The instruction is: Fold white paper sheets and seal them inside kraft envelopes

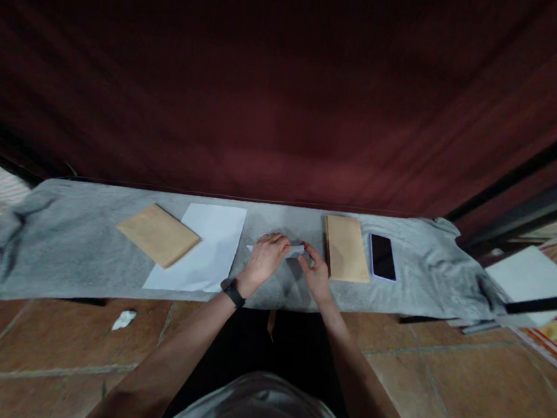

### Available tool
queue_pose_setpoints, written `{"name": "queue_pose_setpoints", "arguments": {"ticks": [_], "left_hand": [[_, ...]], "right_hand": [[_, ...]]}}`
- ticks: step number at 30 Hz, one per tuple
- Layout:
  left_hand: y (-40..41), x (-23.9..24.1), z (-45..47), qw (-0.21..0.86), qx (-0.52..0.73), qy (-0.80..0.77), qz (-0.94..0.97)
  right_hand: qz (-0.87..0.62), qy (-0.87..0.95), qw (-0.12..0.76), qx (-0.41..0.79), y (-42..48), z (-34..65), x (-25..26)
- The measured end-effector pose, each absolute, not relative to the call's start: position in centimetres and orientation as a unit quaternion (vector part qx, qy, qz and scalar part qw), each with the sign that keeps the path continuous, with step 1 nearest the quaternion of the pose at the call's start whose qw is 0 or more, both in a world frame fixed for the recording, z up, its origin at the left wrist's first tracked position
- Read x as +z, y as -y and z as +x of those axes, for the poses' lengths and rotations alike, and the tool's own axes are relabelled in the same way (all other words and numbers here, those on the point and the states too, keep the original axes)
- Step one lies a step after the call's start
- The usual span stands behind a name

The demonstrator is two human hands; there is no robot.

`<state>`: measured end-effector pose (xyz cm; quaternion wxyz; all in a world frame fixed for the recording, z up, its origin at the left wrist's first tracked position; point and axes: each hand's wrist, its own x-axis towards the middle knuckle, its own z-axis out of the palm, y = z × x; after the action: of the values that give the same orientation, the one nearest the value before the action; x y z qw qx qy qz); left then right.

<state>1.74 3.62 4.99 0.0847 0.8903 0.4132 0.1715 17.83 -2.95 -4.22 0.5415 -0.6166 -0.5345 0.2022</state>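
Matt grey cloth (78,240), white paper sheet (209,241), brown paper envelopes (347,247), glossy phone (382,256).

Small folded white paper strip (299,248): mostly covered by the hands; only short ends show, shape unclear. Left hand (265,259) hides its near part; right hand (315,273) covers the other end. Whether the fingers pinch or merely press the strip cannot be told. White rectangular paper sheet (213,248): left corner hidden under the tan flat envelope (159,234). Crumpled grey cloth (78,240) hides the worktop entirely. Crumpled white scrap (124,319) on the tiled floor: too small to identify. Both forearms cut off by the bottom edge.
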Motion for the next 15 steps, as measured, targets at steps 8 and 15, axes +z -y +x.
{"name": "queue_pose_setpoints", "arguments": {"ticks": [8, 15], "left_hand": [[0.4, 1.5, -0.4, -0.02, 0.194, -0.298, 0.935], [3.1, -3.7, -1.7, 0.012, 0.164, -0.289, 0.943]], "right_hand": [[-0.606, 0.657, 0.437, 0.102, 4.5, 18.1, -3.9], [-0.59, 0.741, 0.311, 0.073, 8.4, 18.4, -6.4]]}}
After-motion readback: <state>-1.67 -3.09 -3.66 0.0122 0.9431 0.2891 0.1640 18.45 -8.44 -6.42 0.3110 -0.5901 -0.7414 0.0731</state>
